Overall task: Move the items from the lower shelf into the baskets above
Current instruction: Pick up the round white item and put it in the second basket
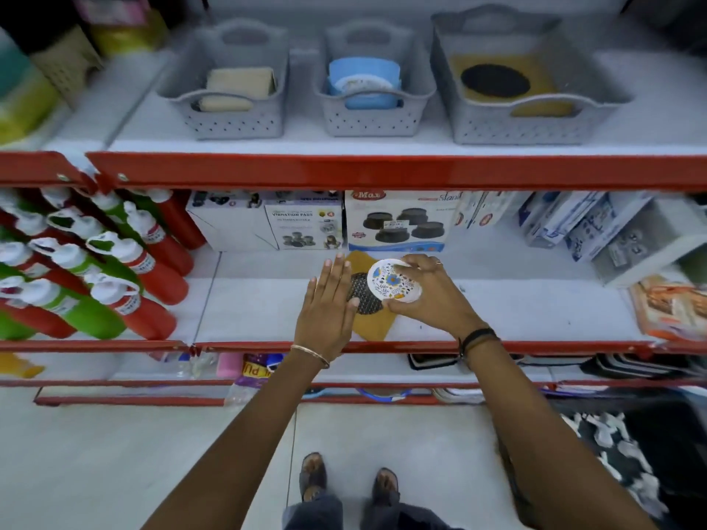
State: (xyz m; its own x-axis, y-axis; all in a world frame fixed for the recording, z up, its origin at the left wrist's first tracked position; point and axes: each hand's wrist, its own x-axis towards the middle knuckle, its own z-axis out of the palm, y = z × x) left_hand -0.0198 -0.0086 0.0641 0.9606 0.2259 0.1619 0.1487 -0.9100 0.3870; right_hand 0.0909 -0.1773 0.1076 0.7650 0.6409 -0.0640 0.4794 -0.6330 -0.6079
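My right hand [428, 296] grips a small round white plate with a blue floral print [394, 281], held tilted just above the lower shelf [516, 300]. Under it lies a yellow card with a round black mesh disc [363, 296]. My left hand [329, 304] rests flat, fingers spread, on the left part of that card. On the upper shelf stand three grey baskets: the left basket [229, 120] holds beige pads, the middle basket [367, 122] holds blue plates, the right basket [535, 128] holds a yellow card with a black disc.
Red and green bottles [95, 269] lie stacked at the left of the lower shelf. Boxes of vibration pads and stands [394, 223] line its back, with more boxes [597, 231] at the right. Red shelf edges [382, 172] jut toward me.
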